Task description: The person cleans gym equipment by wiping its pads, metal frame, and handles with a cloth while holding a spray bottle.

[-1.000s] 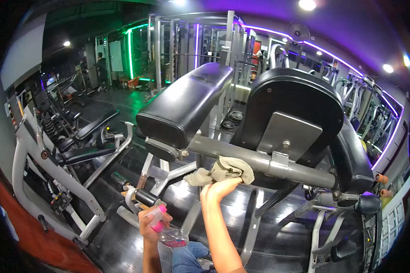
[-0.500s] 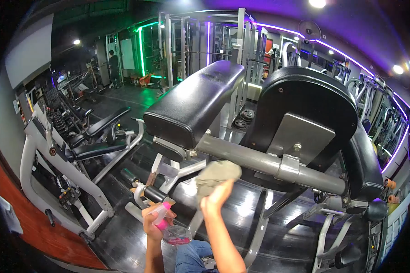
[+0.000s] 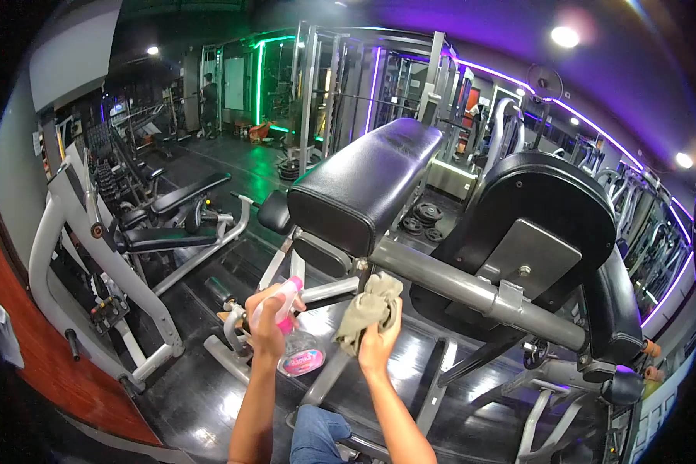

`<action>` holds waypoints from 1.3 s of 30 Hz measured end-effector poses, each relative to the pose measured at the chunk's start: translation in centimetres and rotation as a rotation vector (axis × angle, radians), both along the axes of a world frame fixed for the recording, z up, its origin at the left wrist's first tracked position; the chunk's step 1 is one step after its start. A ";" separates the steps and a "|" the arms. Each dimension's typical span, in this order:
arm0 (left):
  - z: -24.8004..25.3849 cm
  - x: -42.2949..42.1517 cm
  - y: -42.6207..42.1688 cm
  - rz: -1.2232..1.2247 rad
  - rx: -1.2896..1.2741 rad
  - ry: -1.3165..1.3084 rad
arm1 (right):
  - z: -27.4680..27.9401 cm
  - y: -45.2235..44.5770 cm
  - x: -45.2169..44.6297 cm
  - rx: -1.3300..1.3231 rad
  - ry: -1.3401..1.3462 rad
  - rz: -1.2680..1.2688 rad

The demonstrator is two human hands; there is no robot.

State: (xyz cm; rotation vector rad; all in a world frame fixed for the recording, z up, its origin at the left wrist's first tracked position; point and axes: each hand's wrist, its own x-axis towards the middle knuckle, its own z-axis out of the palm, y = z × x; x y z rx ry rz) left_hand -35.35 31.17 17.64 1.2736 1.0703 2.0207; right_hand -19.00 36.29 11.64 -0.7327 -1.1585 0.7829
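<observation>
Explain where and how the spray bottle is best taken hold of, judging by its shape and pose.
Probably by the neck, under the pink head, coming from the left, as the left hand does. The spray bottle leans, its wider clear body low and to the right, so the narrower neck seems easier to wrap and leaves the label uncovered.

Matt rumpled cloth (image 3: 370,313), smooth clear bottle (image 3: 300,354), probably plastic, glossy bench pad (image 3: 363,185), smooth metal bar (image 3: 445,280)
</observation>
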 end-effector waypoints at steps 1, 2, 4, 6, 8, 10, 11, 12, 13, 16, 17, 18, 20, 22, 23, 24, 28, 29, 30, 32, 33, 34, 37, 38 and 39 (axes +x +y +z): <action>0.1 0.0 0.4 -0.001 0.004 -0.006 | 1.0 -0.8 0.9 -0.013 -0.035 0.068; 0.2 0.1 0.8 -0.016 -0.024 -0.019 | 0.2 0.1 1.8 0.125 -0.260 -0.069; 0.1 -0.1 1.0 -0.035 -0.049 -0.025 | 3.9 -1.4 2.4 0.289 -0.533 -0.170; -0.1 0.0 0.5 -0.012 -0.035 -0.038 | 7.8 -2.6 1.8 0.467 -0.931 -0.313; -0.7 -0.1 0.0 0.007 -0.029 -0.042 | 9.3 -1.3 0.5 0.561 -1.115 -0.316; -1.9 -0.5 -0.6 -0.032 -0.009 -0.080 | 9.8 0.5 -1.1 0.662 -1.148 -0.328; -2.1 -0.8 -1.1 -0.029 -0.006 -0.078 | 10.3 0.7 -2.1 0.713 -1.202 -0.300; -2.1 -1.1 -1.7 -0.037 -0.027 -0.067 | 10.9 1.0 -3.1 0.768 -1.254 -0.270; -2.3 -1.5 -2.2 -0.038 -0.046 -0.057 | 11.5 1.2 -4.4 0.739 -1.262 -0.230; -1.8 -2.3 -3.3 0.013 -0.059 -0.056 | 13.6 1.6 -7.0 0.752 -1.361 -0.275; -1.3 -2.4 -3.7 0.062 -0.110 -0.064 | 14.1 1.9 -7.5 0.744 -1.393 -0.268; -1.9 -3.2 -3.8 0.016 -0.085 -0.107 | 14.4 2.1 -7.9 0.735 -1.427 -0.262; -2.6 -4.1 -4.0 0.028 -0.069 -0.112 | 14.2 1.9 -7.1 0.717 -1.406 -0.233; -2.8 -4.7 -4.3 0.026 -0.047 -0.126 | 14.0 1.2 -4.9 0.650 -1.400 -0.181; -2.6 -4.8 -4.6 0.026 -0.048 -0.125 | 13.9 0.8 -3.5 0.647 -1.348 -0.149; -2.1 -4.8 -5.0 0.052 -0.066 -0.114 | 13.9 0.4 -1.9 0.619 -1.327 -0.126; -2.4 -5.3 -6.1 0.039 -0.080 -0.110 | 13.6 -1.0 3.5 0.507 -1.406 -0.182; -2.7 -5.4 -6.2 0.039 -0.077 -0.111 | 14.2 -1.2 4.3 0.483 -1.360 -0.239; -3.0 -5.4 -6.3 0.011 -0.062 -0.121 | 14.8 -1.0 5.3 0.543 -1.302 -0.269; -3.2 -5.0 -6.1 -0.023 -0.046 -0.140 | 16.3 -0.9 6.3 0.641 -1.222 -0.326; -3.1 -4.7 -5.8 -0.045 -0.050 -0.127 | 17.1 -1.0 6.5 0.680 -1.196 -0.354; -2.9 -4.5 -5.6 -0.067 -0.054 -0.112 | 17.9 -1.1 6.3 0.755 -1.169 -0.363; -1.9 -3.4 -5.1 -0.059 -0.057 -0.083 | 19.8 -0.4 4.1 0.882 -1.096 -0.371; -1.7 -3.2 -5.0 -0.073 -0.053 -0.076 | 19.9 0.3 3.0 0.868 -1.109 -0.348; -1.6 -3.0 -4.9 -0.076 -0.052 -0.074 | 19.8 1.2 2.0 0.855 -1.121 -0.325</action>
